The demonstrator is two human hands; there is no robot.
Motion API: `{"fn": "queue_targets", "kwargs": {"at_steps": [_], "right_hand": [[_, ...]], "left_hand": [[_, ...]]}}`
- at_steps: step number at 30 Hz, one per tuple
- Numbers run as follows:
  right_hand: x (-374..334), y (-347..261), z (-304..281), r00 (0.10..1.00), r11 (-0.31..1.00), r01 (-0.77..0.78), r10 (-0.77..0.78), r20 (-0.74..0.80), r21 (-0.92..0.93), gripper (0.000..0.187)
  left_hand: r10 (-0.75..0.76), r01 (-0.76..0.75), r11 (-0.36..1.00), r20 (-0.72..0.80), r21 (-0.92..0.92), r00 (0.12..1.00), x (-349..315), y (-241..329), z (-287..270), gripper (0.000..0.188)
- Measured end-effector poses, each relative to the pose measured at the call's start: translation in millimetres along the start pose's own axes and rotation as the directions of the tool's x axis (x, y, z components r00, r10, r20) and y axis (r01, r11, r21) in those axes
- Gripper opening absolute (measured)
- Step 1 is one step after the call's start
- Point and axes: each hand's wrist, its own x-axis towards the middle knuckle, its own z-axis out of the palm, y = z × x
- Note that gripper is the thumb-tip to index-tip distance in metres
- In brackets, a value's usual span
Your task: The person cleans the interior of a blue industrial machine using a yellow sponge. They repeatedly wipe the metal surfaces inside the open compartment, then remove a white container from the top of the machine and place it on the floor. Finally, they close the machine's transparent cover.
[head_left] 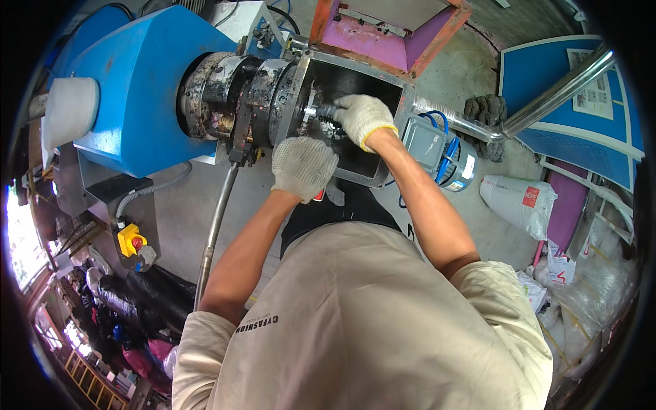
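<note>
A metal box (372, 176) with an open top adjoins the blackened round end of a machine barrel (219, 92). Inside it, my right hand (365, 121), in a pale knit glove, closes around a dark cylindrical part (325, 112). Bright metal pieces (311, 109) show at the part's left end, near the barrel's face. My left hand (305, 167), in a greyer glove, is at the box's near left corner. Its fingers curl away under the glove's back, and whatever they grip is hidden. A small red thing (319, 195) peeks out just below that hand.
A blue machine housing (150, 82) stands on the left. A long metal bar (217, 232) slants down from the barrel beside my left forearm. Right of the box are a motor (459, 167) and a shiny duct (557, 96). A filled white sack (519, 205) lies farther right.
</note>
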Motion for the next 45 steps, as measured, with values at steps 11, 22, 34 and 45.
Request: {"fn": "queue_targets", "kwargs": {"at_steps": [11,22,34,45], "right_hand": [[19,-4,52,0.991,0.99,0.094,-0.084,0.101,-0.102,0.033],[37,-13,36,0.982,0.969,0.188,-0.182,0.051,-0.16,0.03],[20,17,7,0.991,0.981,0.112,-0.098,-0.089,0.161,0.033],[-38,53,-51,0.952,0.938,0.208,-0.13,-0.276,0.279,0.033]], "left_hand": [[-0.024,0.002,0.993,-0.175,-0.121,0.984,-11,8,-9,0.019],[0.017,-0.077,0.986,-0.363,-0.151,0.931,-13,3,9,0.021],[-0.211,0.236,0.972,0.386,-0.017,0.898,8,20,-31,0.029],[-0.23,0.172,0.973,0.67,0.153,0.706,136,34,37,0.081]]}}
